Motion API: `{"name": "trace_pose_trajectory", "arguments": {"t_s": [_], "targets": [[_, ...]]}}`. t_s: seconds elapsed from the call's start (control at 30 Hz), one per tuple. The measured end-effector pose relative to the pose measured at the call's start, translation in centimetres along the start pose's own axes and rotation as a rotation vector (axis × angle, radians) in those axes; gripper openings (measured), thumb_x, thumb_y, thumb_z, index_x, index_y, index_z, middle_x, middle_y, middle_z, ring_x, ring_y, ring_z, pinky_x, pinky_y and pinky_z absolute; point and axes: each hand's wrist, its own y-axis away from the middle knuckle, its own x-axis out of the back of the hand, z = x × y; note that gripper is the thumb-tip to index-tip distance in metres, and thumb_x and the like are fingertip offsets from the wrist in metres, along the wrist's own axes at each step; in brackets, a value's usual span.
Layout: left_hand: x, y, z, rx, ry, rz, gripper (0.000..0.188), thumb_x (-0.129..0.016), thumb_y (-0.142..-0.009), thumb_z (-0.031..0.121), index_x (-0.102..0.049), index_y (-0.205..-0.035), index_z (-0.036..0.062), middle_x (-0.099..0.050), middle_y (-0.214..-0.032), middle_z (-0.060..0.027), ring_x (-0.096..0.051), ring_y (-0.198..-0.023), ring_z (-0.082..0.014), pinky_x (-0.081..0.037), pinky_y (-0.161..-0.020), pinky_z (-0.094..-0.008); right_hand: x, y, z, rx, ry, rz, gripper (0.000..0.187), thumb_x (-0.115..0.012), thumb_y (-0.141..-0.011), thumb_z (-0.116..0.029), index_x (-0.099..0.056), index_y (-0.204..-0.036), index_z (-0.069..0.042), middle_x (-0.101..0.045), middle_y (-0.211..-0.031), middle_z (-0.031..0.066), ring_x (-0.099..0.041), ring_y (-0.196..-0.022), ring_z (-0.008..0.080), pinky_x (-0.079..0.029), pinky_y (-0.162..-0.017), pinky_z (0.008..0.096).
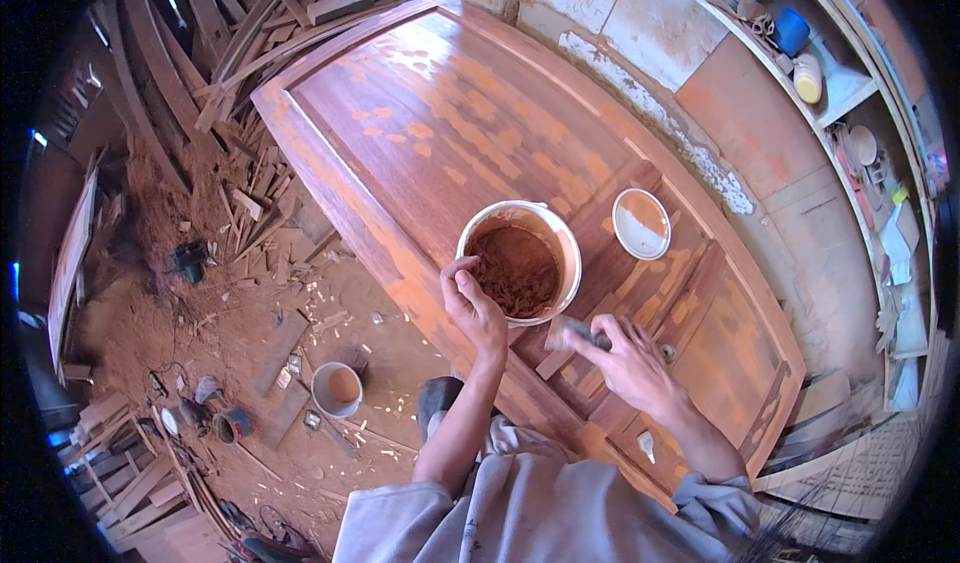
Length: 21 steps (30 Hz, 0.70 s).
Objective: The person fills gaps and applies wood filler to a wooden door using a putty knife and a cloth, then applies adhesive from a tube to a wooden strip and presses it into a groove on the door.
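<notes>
White bucket: held above or on the near-middle part of the panel, which of the two cannot be told; the bucket (572, 263) is part-filled with crumbly red-brown paste.
Left hand: placed at the bucket's left near side, with the fingers of the left hand (476, 309) bent and closed against rim and wall.
Flat tool: pinched between the fingers of the right hand (634, 365); the tool (578, 334) is blurred and is carried just beside the bucket's near right rim, its exact kind unclear.
Wooden panel: laid out beneath both hands, with its framed far field and smaller near fields in view; the panel (345, 108) is reddish brown.
Orange patches: scattered over the far field, the left border and the right near fields; by this, filling is judged to be well advanced.
Bare wood: seen in stretches of the far field and on the near crosspieces; whether more paste is needed there cannot be told. No sanded-back finish is recognised.
White lid: rested on the panel, right of the bucket; the lid (628, 237) is partly smeared with orange paste.
Small white tool: left lying on the near part of the panel (647, 447).
</notes>
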Motion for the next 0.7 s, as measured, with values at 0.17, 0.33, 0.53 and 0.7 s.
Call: {"name": "trace_pose_trajectory", "arguments": {"t_s": [0.17, 0.33, 0.53, 0.7], "targets": [[-0.5, 0.0, -0.7, -0.117, -0.080, 0.011, 0.029, -0.042, -0.105, 0.020, -0.061, -0.103, -0.0021, -0.062, -0.098, -0.0111, -0.058, -0.097, -0.0206, -0.046, -0.089, -0.0333, 0.7, -0.2, 2.1, -0.095, -0.518, 0.056, 0.045, -0.057, -0.084, 0.005, -0.068, -0.122, -0.016, -0.054, -0.106, 0.0096, -0.064, -0.087, 0.0269, -0.054, -0.078, 0.0395], [0.1, -0.3, -1.4, -0.147, -0.090, -0.005, 0.029, -0.041, -0.105, 0.021, -0.060, -0.103, -0.0008, -0.062, -0.102, -0.0104, -0.057, -0.099, -0.0200, -0.044, -0.091, -0.0326, 2.0, -5.7, 4.5, -0.047, -0.108, 0.222, 0.036, -0.063, -0.080, 0.001, -0.073, -0.107, -0.021, -0.057, -0.103, 0.0036, -0.059, -0.105, 0.0211, -0.029, -0.109, 0.0579], [-0.2, -0.2, -1.0, -0.144, -0.053, 0.010, 0.026, -0.043, -0.104, 0.018, -0.060, -0.101, -0.0013, -0.063, -0.101, -0.0129, -0.059, -0.099, -0.0226, -0.045, -0.090, -0.0345, 1.4, -7.0, 4.8, 0.183, -0.047, 0.027, 0.036, -0.064, -0.079, -0.001, -0.073, -0.105, -0.024, -0.058, -0.101, 0.0019, -0.059, -0.106, 0.0208, -0.025, -0.117, 0.0552], [-0.1, -0.3, -1.9, -0.161, 0.014, 0.006, 0.032, -0.038, -0.106, 0.022, -0.060, -0.101, -0.0015, -0.063, -0.102, -0.0132, -0.059, -0.102, -0.0240, -0.045, -0.093, -0.0359, 0.6, -7.6, 2.8, 0.104, -0.355, 0.037, 0.048, -0.059, -0.082, 0.001, -0.067, -0.124, -0.022, -0.058, -0.104, 0.0078, -0.061, -0.099, 0.0282, -0.044, -0.094, 0.0501]]}}
